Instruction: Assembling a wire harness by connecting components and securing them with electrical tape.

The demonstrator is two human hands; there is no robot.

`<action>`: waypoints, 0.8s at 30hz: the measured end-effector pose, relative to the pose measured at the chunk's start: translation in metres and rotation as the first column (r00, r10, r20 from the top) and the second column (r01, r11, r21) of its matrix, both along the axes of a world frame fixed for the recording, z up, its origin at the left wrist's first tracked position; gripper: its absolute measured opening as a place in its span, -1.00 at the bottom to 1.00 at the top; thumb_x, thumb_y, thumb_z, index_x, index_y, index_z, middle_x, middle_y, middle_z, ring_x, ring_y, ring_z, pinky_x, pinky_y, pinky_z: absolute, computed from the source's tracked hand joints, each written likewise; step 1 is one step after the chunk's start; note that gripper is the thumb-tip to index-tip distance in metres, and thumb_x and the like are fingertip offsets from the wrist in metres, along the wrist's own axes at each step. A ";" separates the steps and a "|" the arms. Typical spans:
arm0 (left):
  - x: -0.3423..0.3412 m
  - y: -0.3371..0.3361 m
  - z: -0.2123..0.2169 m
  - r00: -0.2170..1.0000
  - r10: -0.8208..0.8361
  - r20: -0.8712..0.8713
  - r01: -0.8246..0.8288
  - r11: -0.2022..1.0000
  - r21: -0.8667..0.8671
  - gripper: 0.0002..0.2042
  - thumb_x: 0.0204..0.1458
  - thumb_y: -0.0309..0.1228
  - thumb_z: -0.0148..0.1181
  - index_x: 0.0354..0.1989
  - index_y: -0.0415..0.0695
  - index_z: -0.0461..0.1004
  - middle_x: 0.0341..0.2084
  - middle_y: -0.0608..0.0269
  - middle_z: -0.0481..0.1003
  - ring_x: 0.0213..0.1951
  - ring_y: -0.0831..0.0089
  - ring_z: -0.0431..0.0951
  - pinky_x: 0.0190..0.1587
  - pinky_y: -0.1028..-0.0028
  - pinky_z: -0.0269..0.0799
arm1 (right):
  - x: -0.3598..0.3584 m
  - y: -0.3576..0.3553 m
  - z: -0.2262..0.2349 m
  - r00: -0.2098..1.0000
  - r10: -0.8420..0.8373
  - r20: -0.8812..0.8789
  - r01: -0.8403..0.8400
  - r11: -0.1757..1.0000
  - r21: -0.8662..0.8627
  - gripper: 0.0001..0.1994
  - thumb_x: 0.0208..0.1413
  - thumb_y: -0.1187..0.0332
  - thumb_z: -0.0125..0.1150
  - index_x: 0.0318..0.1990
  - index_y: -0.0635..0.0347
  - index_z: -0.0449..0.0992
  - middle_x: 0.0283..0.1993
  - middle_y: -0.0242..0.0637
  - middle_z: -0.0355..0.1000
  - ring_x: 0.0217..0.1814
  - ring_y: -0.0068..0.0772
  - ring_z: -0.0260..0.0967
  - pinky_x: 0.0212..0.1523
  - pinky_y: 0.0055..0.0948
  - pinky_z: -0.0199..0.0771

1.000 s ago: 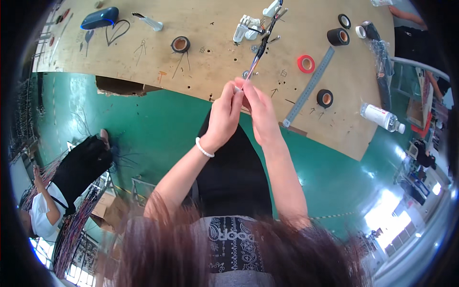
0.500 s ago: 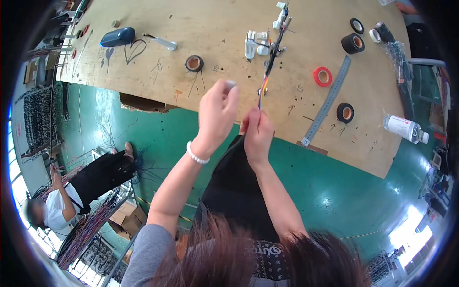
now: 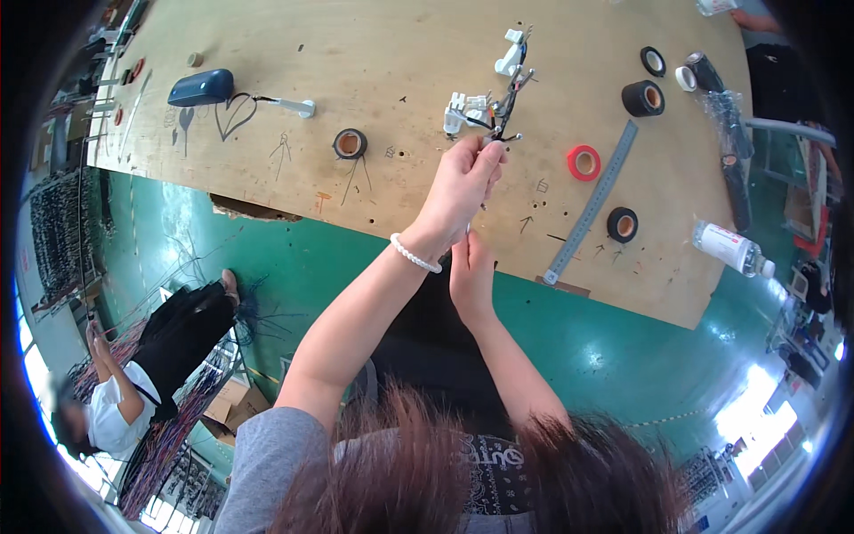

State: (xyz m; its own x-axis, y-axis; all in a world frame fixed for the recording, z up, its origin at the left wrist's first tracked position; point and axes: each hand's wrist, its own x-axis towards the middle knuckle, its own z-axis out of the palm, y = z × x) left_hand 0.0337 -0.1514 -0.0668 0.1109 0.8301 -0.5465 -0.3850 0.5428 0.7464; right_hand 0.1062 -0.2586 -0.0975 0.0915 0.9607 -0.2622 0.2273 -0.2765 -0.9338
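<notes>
A wire harness (image 3: 510, 100) runs up the board from my hands, its upper stretch wrapped dark, among small metal posts. White plastic connectors (image 3: 460, 113) lie to its left, with another white connector (image 3: 510, 59) farther up. My left hand (image 3: 458, 187) is closed around the harness just below the posts, fingers pressed together. Below it, at the board's near edge, my right hand (image 3: 472, 278) pinches the lower end of the wires. Most of the wire between the two hands is hidden by the left hand. Whether the left fingers also hold something small cannot be seen.
Left of my hands lie a black tape roll (image 3: 339, 145), a white-ended tool (image 3: 289, 105) and a dark blue case (image 3: 201, 87). To the right are red tape (image 3: 574, 154), a steel ruler (image 3: 592, 205), more black tape (image 3: 636, 100) and a bottle (image 3: 725, 245). A person (image 3: 133, 400) works at far left.
My left hand has moved right and up onto the harness and closed there. The right hand sits slightly lower, still pinching the wires. The view has shifted a little.
</notes>
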 end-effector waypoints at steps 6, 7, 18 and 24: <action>0.002 -0.004 -0.005 0.983 0.111 -0.149 -0.104 0.993 0.054 -0.81 0.23 -0.35 0.02 -0.39 -0.18 0.38 -0.64 0.52 0.22 -0.59 0.71 0.15 -0.56 0.60 0.09 | 0.056 0.028 0.089 0.929 0.182 0.322 -0.128 0.975 -0.181 -0.71 0.27 0.38 0.02 0.05 0.39 0.43 -0.06 -0.09 0.52 0.01 -0.35 0.48 0.03 -0.43 0.42; 0.003 -0.006 -0.008 0.980 0.136 -0.146 -0.131 0.990 0.047 -0.81 0.23 -0.35 0.02 -0.39 -0.18 0.38 -0.64 0.52 0.22 -0.59 0.71 0.15 -0.56 0.60 0.09 | 0.058 0.036 0.104 0.951 0.119 0.286 -0.093 0.990 -0.103 -0.70 0.26 0.38 0.05 0.06 0.39 0.42 -0.04 -0.11 0.51 0.03 -0.36 0.47 0.06 -0.41 0.41; 0.040 -0.012 -0.047 0.871 0.432 -0.234 -0.301 0.846 0.440 -0.75 0.18 -0.31 0.10 -0.47 -0.18 0.28 -0.59 0.41 0.16 -0.50 0.63 0.18 -0.47 0.49 0.15 | -0.113 0.159 0.046 0.059 0.752 0.657 -0.924 0.289 -0.249 -0.68 0.03 0.24 0.32 -0.11 0.18 0.44 0.02 0.01 0.27 -0.04 0.08 0.41 -0.07 -0.14 0.48; 0.036 -0.015 -0.043 0.886 0.373 -0.274 -0.222 0.862 0.455 -0.79 0.19 -0.34 0.08 -0.43 -0.14 0.27 -0.52 0.42 0.17 -0.44 0.61 0.19 -0.43 0.47 0.19 | -0.122 0.172 0.024 0.142 0.767 0.626 -0.947 0.289 -0.140 -0.69 0.02 0.27 0.32 -0.16 0.24 0.43 0.00 0.01 0.27 -0.08 -0.01 0.41 -0.06 -0.20 0.49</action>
State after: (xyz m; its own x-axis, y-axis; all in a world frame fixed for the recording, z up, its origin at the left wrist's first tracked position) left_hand 0.0697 -0.1668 -0.1101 -0.3080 0.9443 -0.1156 -0.1589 0.0687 0.9849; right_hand -0.0157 -0.0861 -0.0739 -0.8212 0.4982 -0.2784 0.5633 0.6290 -0.5358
